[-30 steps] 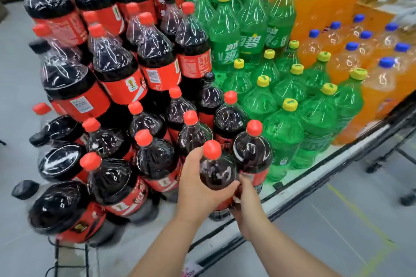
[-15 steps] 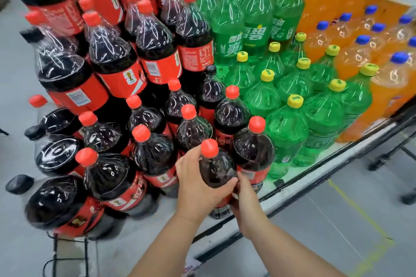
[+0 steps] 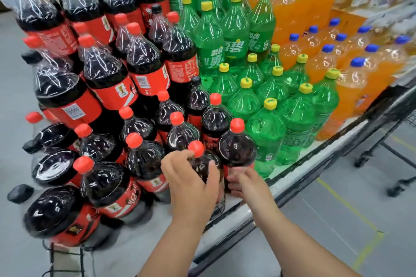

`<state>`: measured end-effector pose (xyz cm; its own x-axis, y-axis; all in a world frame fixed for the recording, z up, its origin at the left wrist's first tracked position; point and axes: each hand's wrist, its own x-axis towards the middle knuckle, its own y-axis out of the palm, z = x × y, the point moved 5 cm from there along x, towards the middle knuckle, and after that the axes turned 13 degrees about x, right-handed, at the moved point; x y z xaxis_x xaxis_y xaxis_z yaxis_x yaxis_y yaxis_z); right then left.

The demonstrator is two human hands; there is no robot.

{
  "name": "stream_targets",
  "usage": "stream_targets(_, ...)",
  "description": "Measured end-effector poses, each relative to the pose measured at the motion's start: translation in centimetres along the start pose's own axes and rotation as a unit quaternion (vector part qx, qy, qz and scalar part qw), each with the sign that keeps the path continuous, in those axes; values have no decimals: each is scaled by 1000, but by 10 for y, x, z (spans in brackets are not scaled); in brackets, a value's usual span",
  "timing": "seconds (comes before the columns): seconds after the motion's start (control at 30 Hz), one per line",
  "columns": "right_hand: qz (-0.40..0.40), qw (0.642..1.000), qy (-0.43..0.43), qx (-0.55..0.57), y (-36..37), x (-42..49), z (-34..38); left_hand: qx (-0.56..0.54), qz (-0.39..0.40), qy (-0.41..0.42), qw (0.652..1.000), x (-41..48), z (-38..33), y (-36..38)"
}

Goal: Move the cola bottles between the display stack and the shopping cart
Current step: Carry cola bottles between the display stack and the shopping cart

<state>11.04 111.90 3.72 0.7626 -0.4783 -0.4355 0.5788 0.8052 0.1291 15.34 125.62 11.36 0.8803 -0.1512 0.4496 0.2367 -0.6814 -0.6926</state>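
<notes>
The left hand [image 3: 191,189] has crept higher than it was a moment ago. Its fingertips now brush the side of the red cap [image 3: 195,148], which stood clear above them before. The right hand [image 3: 247,183] has slid out from under the left thumb, so a dark strip of the cola bottle [image 3: 202,165] shows between the two.

The bottle itself has not left its spot. It stands in the front row of the display, at the near edge of the white surface [image 3: 290,189]. It is upright, long axis vertical, cap pointing up.

The left hand is curled over the bottle's shoulder, thumb across the front. The right hand's fingers lie against the lower side, but they are blurred and I cannot tell whether they grip.

Close on the right, touching or nearly so, is another cola bottle [image 3: 236,148]. More cola bottles crowd in behind and to the left, some of them lying on their sides [image 3: 54,164]. Green bottles [image 3: 265,132] with yellow caps fill the next block, and orange bottles [image 3: 351,87] with blue caps come after them. On the grey floor [image 3: 337,231] to the right is a black castor [image 3: 393,191] under a dark metal frame.
</notes>
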Motion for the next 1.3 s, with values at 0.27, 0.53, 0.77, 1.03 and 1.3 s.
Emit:
stream_targets(0.27,-24,985,-120,-123,-75,-8,64,-5,121,17,992,15,-72,21)
stream_targets(0.53,-107,974,-180,-86,-213,-3,127,-20,216,82,973,21,-208,99)
stream_targets(0.77,-177,966,-185,-39,-366,-2,168,-44,310,133,940,-4,-348,198)
stream_targets(1.03,-262,946,-188,23,-517,-10,197,-105,396,155,899,-26,-470,285)
stream_targets(1.3,-331,923,-190,48,-640,0,226,-131,469,216,846,-36,-585,377)
